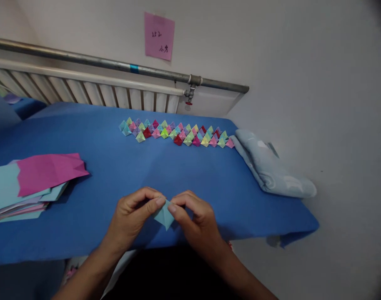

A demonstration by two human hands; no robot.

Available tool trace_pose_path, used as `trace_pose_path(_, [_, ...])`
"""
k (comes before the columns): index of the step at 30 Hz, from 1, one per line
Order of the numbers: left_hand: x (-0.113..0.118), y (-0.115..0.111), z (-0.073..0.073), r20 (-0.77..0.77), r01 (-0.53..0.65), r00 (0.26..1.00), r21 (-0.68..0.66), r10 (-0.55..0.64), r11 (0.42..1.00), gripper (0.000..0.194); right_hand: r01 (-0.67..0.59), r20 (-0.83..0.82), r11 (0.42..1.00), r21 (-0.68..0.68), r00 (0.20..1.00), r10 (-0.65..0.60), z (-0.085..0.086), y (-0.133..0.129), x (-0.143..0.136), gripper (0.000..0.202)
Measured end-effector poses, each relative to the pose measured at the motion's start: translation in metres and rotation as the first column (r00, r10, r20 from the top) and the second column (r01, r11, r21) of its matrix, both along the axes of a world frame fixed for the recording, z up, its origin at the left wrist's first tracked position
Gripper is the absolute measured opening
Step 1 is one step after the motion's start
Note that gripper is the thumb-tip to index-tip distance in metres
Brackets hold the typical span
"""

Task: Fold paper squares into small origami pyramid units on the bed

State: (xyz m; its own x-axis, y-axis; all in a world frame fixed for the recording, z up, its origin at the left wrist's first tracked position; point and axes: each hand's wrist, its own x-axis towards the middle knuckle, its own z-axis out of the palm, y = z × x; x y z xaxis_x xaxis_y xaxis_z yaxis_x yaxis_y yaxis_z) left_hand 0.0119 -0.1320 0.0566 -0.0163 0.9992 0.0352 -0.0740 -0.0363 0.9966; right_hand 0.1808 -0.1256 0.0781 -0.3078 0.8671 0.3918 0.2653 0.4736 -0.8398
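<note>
You have the paper (pixel 164 216) between your two hands, in front of your body and over the near part of the blue surface (pixel 115 166). Your left hand (pixel 131 212) pinches it at its upper left edge, thumb and finger together on it; your right hand (pixel 196 214) pinches the upper right edge in the same way. Neither hand is nearer: both grips are clamped on the paper, almost meeting at its top. The paper lies below and between your thumbtips, a light blue diamond with one point toward you and a crease down its middle; no long axis stands out. Whether that point touches the surface, you cannot tell. The folded pieces (pixel 188 139) stand in rows well beyond your hands; the stack (pixel 6 187) lies off to your left.
</note>
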Motion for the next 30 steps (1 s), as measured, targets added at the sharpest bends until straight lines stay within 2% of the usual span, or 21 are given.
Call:
trace_pose_path(3, [0.002,0.003,0.0,0.048,0.02,0.999,-0.13,-0.014,0.991,0.018,0.052,0.006,0.998,-0.032,0.999,-0.052,-0.002,0.003,-0.001,0.019])
trace_pose_path(6, [0.005,0.005,0.004,0.034,0.028,0.999,-0.197,-0.021,0.98,0.019,0.067,-0.014,0.983,-0.171,0.997,-0.07,-0.007,0.007,-0.001,0.02])
trace_pose_path(8, [0.007,0.007,0.006,0.04,0.0,0.999,-0.216,0.009,0.976,0.019,0.024,-0.071,0.938,-0.347,0.996,-0.051,-0.013,0.009,-0.002,0.019])
trace_pose_path(10, [0.008,0.009,0.006,0.077,-0.046,0.995,-0.237,0.066,0.97,0.02,-0.046,-0.133,0.866,-0.498,0.991,-0.024,-0.018,0.01,-0.002,0.017])
trace_pose_path(12, [0.01,0.011,0.004,0.106,-0.091,0.987,-0.258,0.121,0.962,0.021,-0.096,-0.173,0.814,-0.573,0.985,-0.006,-0.022,0.011,-0.002,0.017])
trace_pose_path(14, [0.011,0.013,0.003,0.112,-0.121,0.981,-0.272,0.157,0.955,0.021,-0.109,-0.18,0.79,-0.603,0.984,-0.002,-0.026,0.011,-0.002,0.017])
trace_pose_path(20, [0.014,0.017,0.001,0.142,-0.1,0.979,-0.301,0.148,0.948,0.025,-0.134,-0.199,0.706,-0.696,0.98,-0.011,-0.034,0.016,-0.003,0.02])
trace_pose_path(23, [0.013,0.02,-0.001,0.143,-0.009,0.988,-0.334,0.06,0.942,0.027,-0.125,-0.222,0.676,-0.726,0.973,-0.059,-0.038,0.018,-0.003,0.02])
trace_pose_path(26, [0.012,0.022,-0.004,0.151,0.092,0.988,-0.357,-0.039,0.929,0.03,-0.189,-0.289,0.624,-0.758,0.955,-0.062,-0.042,0.019,-0.002,0.025])
trace_pose_path(28, [0.011,0.023,-0.005,0.18,0.093,0.983,-0.37,-0.027,0.924,0.032,-0.25,-0.346,0.584,-0.772,0.937,-0.057,-0.044,0.02,-0.001,0.03])
trace_pose_path(30, [0.01,0.024,-0.005,0.21,0.081,0.978,-0.396,0.004,0.915,0.033,-0.266,-0.369,0.569,-0.778,0.927,-0.07,-0.045,0.02,-0.001,0.033])
